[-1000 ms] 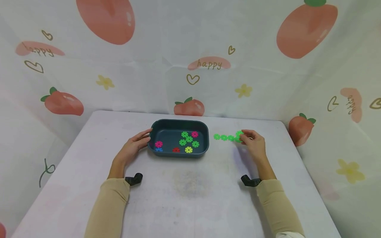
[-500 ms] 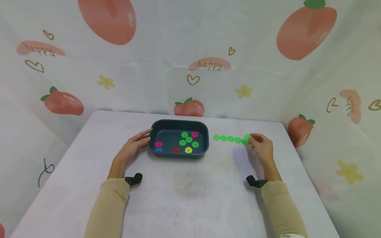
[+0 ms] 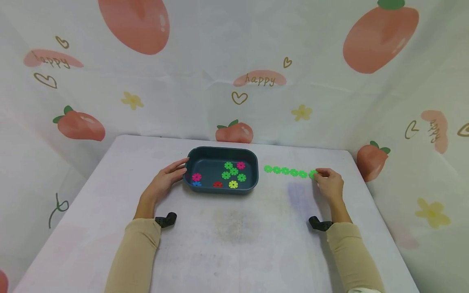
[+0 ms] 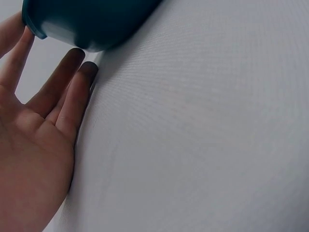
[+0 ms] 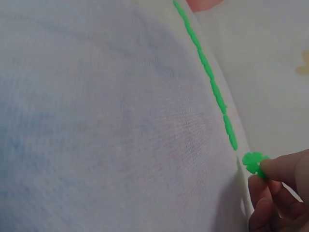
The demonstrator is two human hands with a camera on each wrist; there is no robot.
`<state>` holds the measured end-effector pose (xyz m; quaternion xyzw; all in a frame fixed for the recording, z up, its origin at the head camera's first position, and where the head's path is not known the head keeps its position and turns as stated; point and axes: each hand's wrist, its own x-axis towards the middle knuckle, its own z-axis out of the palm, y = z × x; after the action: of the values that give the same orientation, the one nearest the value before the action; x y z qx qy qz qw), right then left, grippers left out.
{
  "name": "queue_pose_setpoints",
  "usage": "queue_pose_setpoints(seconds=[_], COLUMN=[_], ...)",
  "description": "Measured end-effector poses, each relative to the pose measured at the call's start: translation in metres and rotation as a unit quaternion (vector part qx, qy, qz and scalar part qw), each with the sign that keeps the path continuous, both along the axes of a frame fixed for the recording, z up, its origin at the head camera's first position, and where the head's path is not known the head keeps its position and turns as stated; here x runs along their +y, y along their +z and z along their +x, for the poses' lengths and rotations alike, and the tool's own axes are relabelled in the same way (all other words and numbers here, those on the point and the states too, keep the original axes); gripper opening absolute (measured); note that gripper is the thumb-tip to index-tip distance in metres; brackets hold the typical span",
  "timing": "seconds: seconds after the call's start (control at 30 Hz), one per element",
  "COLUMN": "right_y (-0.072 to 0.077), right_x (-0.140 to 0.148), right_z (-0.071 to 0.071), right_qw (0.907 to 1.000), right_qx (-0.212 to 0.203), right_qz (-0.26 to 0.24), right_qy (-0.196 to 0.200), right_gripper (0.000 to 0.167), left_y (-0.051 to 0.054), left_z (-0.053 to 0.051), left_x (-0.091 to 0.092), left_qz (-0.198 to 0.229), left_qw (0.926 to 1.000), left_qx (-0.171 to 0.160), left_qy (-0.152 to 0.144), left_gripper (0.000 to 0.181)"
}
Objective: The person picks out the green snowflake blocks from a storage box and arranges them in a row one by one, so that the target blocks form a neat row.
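Green disc [image 3: 312,174] slanting, right of head-view centre, right hand [image 3: 331,185] pinching its edge, seemingly leaving free side facing row of green discs [image 3: 285,171]; dark tray [image 3: 207,164] sitting mid-frame, left hand [image 3: 165,181] touching its left end, fingers lying nearly straight, likely steadying it

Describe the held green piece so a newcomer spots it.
On the white table, right of the dark tray, runs a row of five green discs. Past its right end is the green piece, the only one the right grip pinches.
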<state>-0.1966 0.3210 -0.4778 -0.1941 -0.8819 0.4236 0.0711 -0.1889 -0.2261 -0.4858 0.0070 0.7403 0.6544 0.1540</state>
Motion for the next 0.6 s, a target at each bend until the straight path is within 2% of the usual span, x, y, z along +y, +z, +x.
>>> queue_pose_setpoints(seconds=[0.4,0.6], right_y=[-0.0056,-0.0043], right_x=[-0.0011,-0.0042], right_z=[-0.0051,-0.0078], right_qw=[0.9949,0.9932], right_qx=[0.018,-0.001], right_qz=[0.09,0.106], right_qy=[0.042,0.049], right_gripper=[0.031,0.031], left_y=[0.0006,0.0013], left_z=[-0.0012,-0.0005], left_x=[0.0015,0.001], left_qz=[0.007,0.004], left_qw=[0.9999,0.9999], left_qx=[-0.005,-0.009], left_qy=[0.007,0.012], left_gripper=[0.059,0.058])
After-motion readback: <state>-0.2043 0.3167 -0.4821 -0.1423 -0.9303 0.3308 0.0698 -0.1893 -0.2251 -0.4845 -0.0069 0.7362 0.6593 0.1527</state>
